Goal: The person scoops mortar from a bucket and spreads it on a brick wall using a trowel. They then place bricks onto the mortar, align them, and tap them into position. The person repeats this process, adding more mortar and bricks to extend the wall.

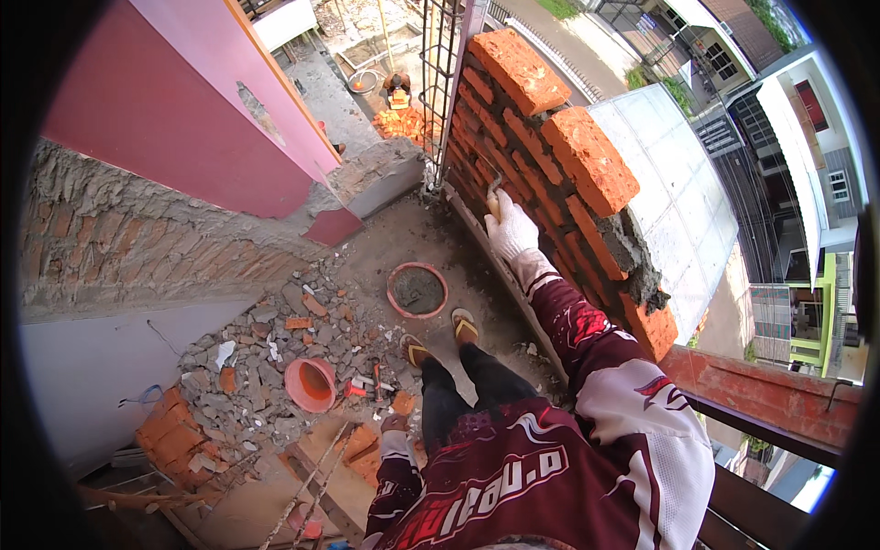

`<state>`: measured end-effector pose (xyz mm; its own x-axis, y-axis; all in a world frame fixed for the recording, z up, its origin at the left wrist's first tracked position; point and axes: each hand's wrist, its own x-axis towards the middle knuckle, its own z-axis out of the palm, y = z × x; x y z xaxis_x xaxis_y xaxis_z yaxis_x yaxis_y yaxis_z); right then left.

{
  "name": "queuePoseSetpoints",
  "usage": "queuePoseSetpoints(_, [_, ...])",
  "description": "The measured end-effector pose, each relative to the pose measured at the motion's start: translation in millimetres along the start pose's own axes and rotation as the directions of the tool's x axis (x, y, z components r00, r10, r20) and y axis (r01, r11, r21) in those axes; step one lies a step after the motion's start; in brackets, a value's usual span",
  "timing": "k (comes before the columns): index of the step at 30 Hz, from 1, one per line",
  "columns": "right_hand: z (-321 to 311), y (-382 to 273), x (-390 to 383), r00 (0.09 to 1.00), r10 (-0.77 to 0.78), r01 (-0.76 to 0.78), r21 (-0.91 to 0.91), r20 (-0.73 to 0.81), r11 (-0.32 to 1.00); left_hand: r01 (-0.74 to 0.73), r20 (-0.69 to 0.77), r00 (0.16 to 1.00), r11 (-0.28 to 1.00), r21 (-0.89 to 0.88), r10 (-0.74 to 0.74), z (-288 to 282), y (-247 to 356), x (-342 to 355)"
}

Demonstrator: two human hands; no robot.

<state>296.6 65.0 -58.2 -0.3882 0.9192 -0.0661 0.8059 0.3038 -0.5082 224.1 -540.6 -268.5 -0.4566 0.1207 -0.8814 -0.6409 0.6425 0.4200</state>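
My right hand (513, 234), in a white glove, is closed round the wooden handle of a trowel (496, 194). The trowel's thin metal neck points at the brick wall (527, 160); its blade is hard to make out against the bricks. Orange bricks with grey mortar between them make up this wall. Two larger bricks (591, 160) lie along its top, with wet mortar (639, 252) beside the nearer one. Low at my side hangs my left hand (396, 435), also gloved, close to a brick piece (403, 401). Its fingers are too small and dark to read.
A round tub of mortar (417, 291) stands before my feet. Rubble (266, 344) covers the floor to the left, with an orange bucket (311, 385) and a hammer (377, 378) on it. Steel rebar (438, 73) rises at the wall's far end. Below, a person (397, 84) is beside bricks.
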Motion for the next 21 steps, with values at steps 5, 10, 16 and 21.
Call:
queuePoseSetpoints(5, [37.5, -10.0, -43.6, 0.957, 0.089, -0.066, -0.092, 0.277, 0.994, -0.046, 0.077, 0.996, 0.99, 0.131, 0.036, 53.0, -24.4, -9.3])
queuePoseSetpoints(10, [36.4, -78.8, 12.0, 0.83, -0.543, 0.558, -0.158, 0.13, 0.815, -0.245, 0.132, 0.969, 0.843, 0.478, 0.207, 61.4, -49.4, -3.7])
queuePoseSetpoints(16, [-0.4, -171.1, 86.5, 0.382, -0.917, 0.904, -0.255, 0.113, 0.345, 0.047, 0.059, 0.997, 0.998, 0.037, -0.049, 34.6, -37.5, 3.1])
queuePoseSetpoints(21, [-34.2, -149.4, 137.9, 0.423, -0.901, 0.835, -0.428, 0.099, 0.345, 0.06, -0.053, 0.996, 0.993, -0.097, -0.065, 35.9, -26.8, 5.4])
